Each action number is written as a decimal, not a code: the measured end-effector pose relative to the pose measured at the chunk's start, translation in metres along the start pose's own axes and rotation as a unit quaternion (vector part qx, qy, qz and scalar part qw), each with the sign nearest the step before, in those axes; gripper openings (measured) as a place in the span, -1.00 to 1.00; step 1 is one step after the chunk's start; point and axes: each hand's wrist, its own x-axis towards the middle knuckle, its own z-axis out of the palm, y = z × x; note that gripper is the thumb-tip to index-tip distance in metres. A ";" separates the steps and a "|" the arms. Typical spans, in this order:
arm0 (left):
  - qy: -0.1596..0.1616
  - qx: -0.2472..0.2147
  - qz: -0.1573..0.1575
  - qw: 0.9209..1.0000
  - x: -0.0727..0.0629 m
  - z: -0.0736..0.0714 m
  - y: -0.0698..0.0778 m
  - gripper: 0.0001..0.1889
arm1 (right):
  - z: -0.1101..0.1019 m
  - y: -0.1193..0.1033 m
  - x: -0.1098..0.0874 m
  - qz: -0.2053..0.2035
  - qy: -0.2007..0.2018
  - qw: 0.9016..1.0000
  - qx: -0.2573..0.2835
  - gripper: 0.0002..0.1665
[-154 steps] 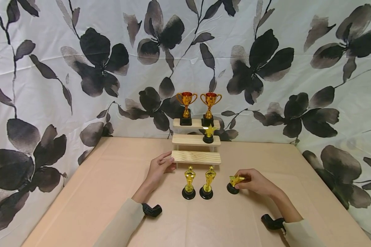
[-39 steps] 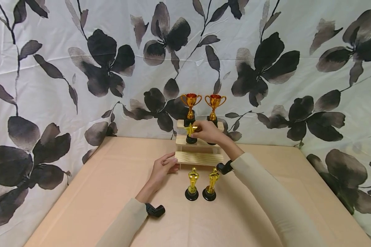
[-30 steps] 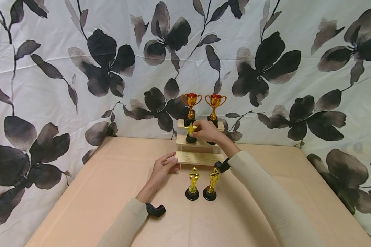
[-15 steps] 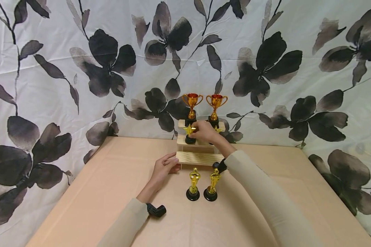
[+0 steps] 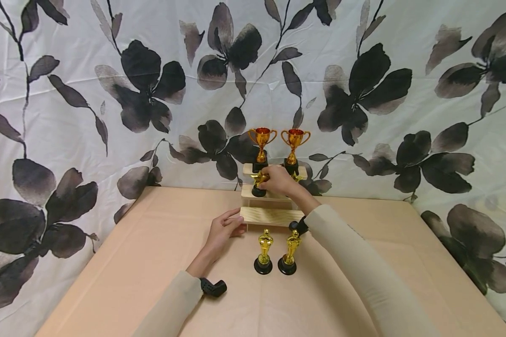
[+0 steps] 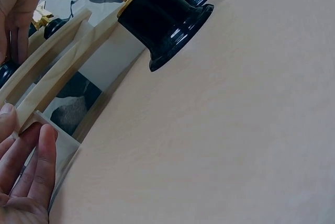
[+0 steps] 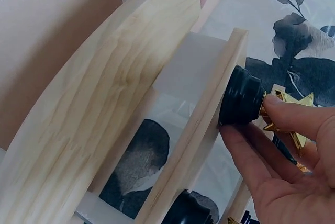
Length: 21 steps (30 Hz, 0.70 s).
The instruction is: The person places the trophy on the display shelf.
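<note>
My right hand (image 5: 278,180) pinches a gold star trophy (image 5: 259,192) by its star, thumb against the neck in the right wrist view. Its black round base (image 7: 241,96) meets the left part of the middle step on a three-step wooden display stand (image 5: 271,216). A second star trophy (image 5: 297,177) stands to the right on that step, mostly hidden behind my hand. My left hand (image 5: 222,230) grips the left end of the lowest step, thumb on the board's edge (image 6: 39,98) and fingers below. Two gold cup trophies (image 5: 262,138) stand on the top step.
Two gold figure trophies (image 5: 264,250) with black bases stand on the peach-coloured table (image 5: 185,206) in front of the stand. A white cloth (image 5: 286,28) with dark flowers hangs behind. My right forearm (image 5: 354,252) reaches over the table's right side.
Some seconds ago the star trophy was on the table at the right; my right hand has carried it to the middle step. Lately it shifts slightly left. The left hand keeps its hold.
</note>
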 end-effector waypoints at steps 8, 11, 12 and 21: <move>-0.004 0.004 0.002 1.000 0.000 0.001 0.001 -0.50 | -0.010 -0.009 -0.004 0.011 -0.010 1.000 0.005 -0.43; -0.005 0.001 0.004 1.000 0.000 0.001 0.002 -0.49 | -0.017 -0.011 -0.006 0.012 -0.003 1.000 0.016 -0.44; -0.004 0.001 0.005 1.000 -0.001 0.001 0.002 -0.49 | -0.019 -0.012 -0.007 0.014 -0.002 1.000 0.020 -0.44; 0.001 -0.004 -0.003 1.000 -0.002 0.002 0.003 -0.50 | -0.039 -0.016 -0.022 0.021 0.004 0.999 0.045 -0.40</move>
